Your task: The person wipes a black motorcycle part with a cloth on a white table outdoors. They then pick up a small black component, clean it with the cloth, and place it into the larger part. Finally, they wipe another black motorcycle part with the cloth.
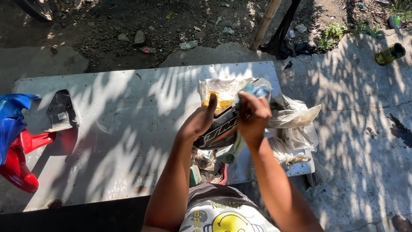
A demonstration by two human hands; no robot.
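Above the right end of the grey surface (128,129), one black motorcycle panel (219,131) is half hidden behind both hands. Left hand (199,121) clasps its near edge, thumb up. Right hand (253,116) is clenched on one pale blue cloth (257,91), pressing it to the panel. Crumpled plastic bags (296,124) behind blur together; two red and blue fairings (17,146) lie far left, cut off.

grey metal table (128,141) — red fairing (21,163), dark panel (61,111), plastic bags (296,124) on it

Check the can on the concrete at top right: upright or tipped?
Tipped. The yellow-green can lies on its side on the concrete slab, its dark open end facing right.
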